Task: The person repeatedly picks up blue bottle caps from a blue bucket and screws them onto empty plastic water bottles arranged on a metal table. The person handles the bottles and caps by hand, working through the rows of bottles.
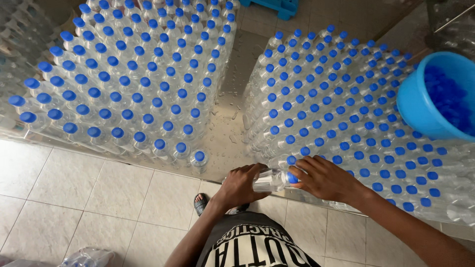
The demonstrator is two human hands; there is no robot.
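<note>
Steel table (225, 143) over tiled floor (74, 193); left hand (242, 184) wraps the clear bottle (267, 180), right hand (324, 177) fingers pinching its blue cap (292, 177).

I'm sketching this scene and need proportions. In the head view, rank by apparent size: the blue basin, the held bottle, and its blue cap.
1. Blue basin, partly cut off by the frame.
2. Held bottle, partly covered by both hands.
3. Blue cap.

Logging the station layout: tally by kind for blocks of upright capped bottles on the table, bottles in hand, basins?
Blocks of upright capped bottles: 2, left block and right block
Held bottle, sideways between left hand and right hand: 1
Blue basin holding loose caps: 1
Total: 4
</note>
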